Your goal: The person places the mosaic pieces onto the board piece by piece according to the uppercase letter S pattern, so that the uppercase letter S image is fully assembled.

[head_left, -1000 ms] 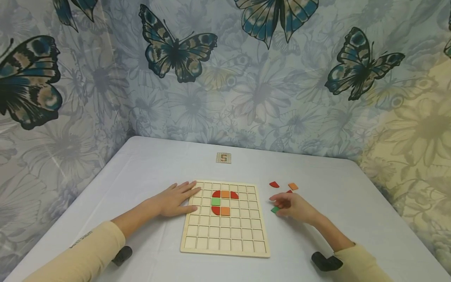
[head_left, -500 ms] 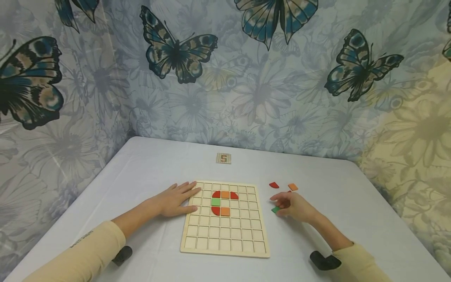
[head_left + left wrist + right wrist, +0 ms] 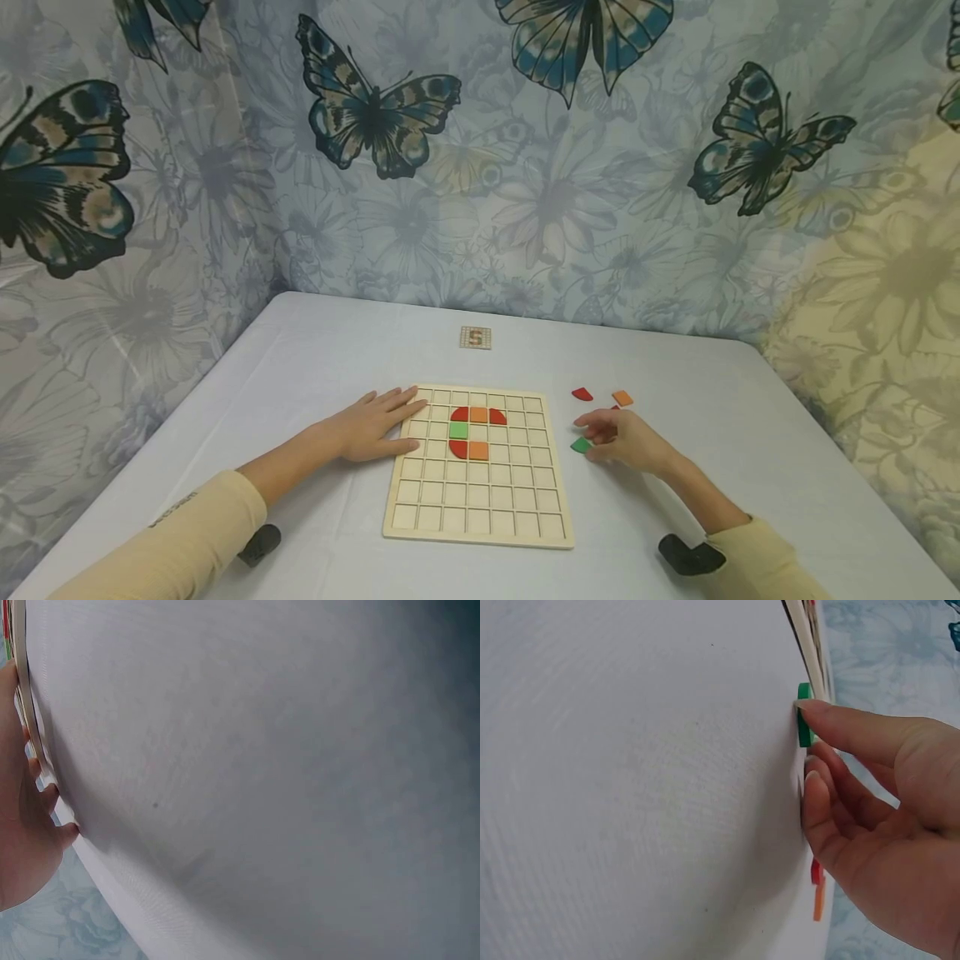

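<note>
Your left hand (image 3: 371,429) lies splayed; your right hand (image 3: 628,442), unclenched, merely thumbs the green tile (image 3: 580,446): lifted unpinched, it may slip.

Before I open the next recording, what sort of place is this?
Probably an indoor corner set up for tabletop play or filming: a white-covered table standing by butterfly-print walls, with a gridded board on it.

High head view, wrists close, board (image 3: 478,521) shared
</note>
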### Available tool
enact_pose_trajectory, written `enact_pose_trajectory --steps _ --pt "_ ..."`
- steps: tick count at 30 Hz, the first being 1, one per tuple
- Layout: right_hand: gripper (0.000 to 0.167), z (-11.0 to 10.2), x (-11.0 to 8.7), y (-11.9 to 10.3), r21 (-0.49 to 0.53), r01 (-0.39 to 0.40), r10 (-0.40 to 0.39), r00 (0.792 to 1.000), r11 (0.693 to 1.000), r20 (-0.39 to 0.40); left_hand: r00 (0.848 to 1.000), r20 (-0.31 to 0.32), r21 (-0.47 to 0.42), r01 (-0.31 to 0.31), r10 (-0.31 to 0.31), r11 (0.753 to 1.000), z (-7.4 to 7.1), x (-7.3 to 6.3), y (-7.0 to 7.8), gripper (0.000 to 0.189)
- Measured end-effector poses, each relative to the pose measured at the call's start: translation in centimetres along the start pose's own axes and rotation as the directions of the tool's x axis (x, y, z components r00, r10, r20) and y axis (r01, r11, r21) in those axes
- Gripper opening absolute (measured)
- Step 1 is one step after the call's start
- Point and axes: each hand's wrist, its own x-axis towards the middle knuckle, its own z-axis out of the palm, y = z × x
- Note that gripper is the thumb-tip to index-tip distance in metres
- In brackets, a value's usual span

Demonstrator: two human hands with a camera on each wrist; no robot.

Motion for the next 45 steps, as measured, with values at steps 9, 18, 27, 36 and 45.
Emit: enact_pose_trajectory --steps 9,18,27,36,45 --pt "0.038 0.3 0.3 -0.2 -0.043 0.007 -0.008 1.0 0.999 -0.019 1.0 0.0 0.003 0.004 -0.004 1.0 0.1 0.0 -0.1 0.075" --pt "0.036 0.2 0.4 -0.2 -0.017 0.021 -0.021 1.0 1.0 0.007 1.0 0.0 -0.003 -0.001 0.001 1.0 0.1 0.1 0.0 0.074" --pt "0.028 0.2 0.3 -0.2 -0.031 0.026 -0.025 1.0 0.999 0.017 1.0 0.002 -0.003 -0.009 0.009 1.0 0.1 0.0 -0.1 0.076" --pt "0.02 0.3 0.6 -0.5 0.075 -0.111 0.113 0.993 0.991 -0.025 1.0 0.001 -0.006 -0.005 0.005 1.0 0.0 0.0 0.0 0.075" --pt "0.034 0.5 0.9 -1.1 0.192 -0.206 0.216 0.976 0.96 -0.035 1.0 0.0 -0.005 -0.009 0.009 1.0 0.0 0.0 -0.1 0.075"
